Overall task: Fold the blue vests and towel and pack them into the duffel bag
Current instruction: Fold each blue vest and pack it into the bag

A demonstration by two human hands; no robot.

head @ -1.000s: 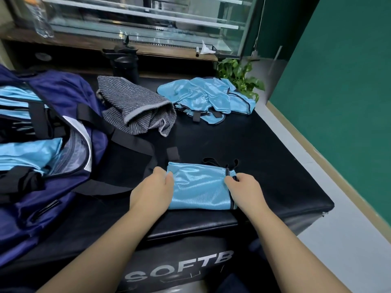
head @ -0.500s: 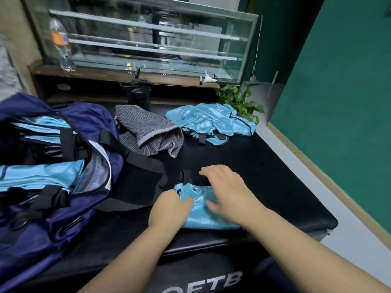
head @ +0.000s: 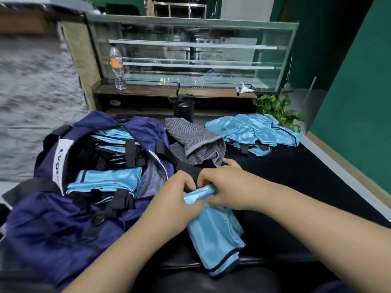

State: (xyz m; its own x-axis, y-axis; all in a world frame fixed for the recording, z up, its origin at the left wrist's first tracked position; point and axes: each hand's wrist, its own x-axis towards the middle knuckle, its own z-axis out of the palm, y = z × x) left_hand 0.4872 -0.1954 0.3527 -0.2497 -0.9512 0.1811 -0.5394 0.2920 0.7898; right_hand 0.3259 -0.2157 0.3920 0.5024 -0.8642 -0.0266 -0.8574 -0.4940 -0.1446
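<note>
A folded light-blue vest (head: pixel 213 229) hangs from both my hands just above the black table, its lower end drooping toward the front edge. My left hand (head: pixel 173 199) pinches its upper left edge and my right hand (head: pixel 228 185) grips the top. To the left lies the open navy duffel bag (head: pixel 53 225) with several folded blue vests (head: pixel 105 180) inside. A grey striped towel (head: pixel 194 144) lies crumpled behind my hands. Further back right is a loose pile of blue vests (head: pixel 254 132).
The black padded table (head: pixel 296 187) ends at the right over a pale floor beside a green wall. A black flask (head: pixel 183 106), a water bottle (head: pixel 117 68), a glass display case (head: pixel 190 53) and a green plant (head: pixel 277 108) stand along the back.
The vest lay flat and folded on the table under both hands; both hands then gathered it and now lift it by its upper end, near the bag. The camera has tilted up.
</note>
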